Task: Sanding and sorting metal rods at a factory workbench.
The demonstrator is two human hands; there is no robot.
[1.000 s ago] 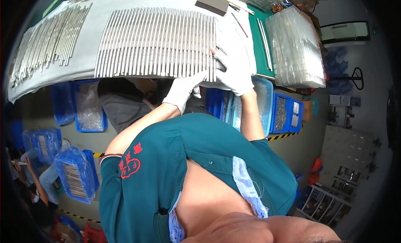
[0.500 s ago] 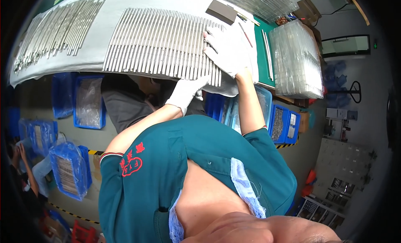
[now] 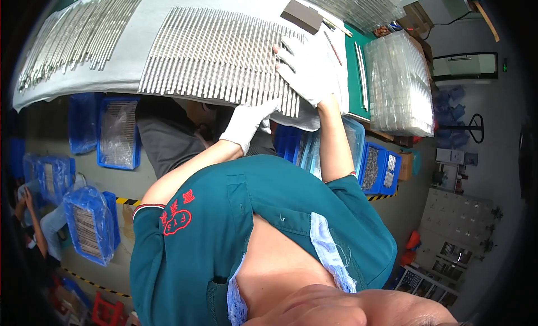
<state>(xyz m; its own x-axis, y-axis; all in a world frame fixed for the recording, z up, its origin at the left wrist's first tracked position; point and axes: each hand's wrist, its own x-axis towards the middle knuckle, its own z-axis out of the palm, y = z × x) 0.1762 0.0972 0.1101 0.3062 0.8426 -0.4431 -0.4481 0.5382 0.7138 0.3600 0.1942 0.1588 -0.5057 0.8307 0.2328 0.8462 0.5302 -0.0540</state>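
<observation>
Dozens of thin metal rods (image 3: 218,54) lie side by side in one flat row on the bench's white sheet (image 3: 140,23), likely so each can be checked or counted. A second, looser batch (image 3: 73,37) lies toward the bench's left end, and clear trays (image 3: 400,82) are stacked at its right edge. Right hand (image 3: 308,68), gloved, lies flat and open on the row's right end, gripping nothing. Left hand (image 3: 246,123), gloved, curls loosely at the near edge under the rods; whether it holds one I cannot tell.
</observation>
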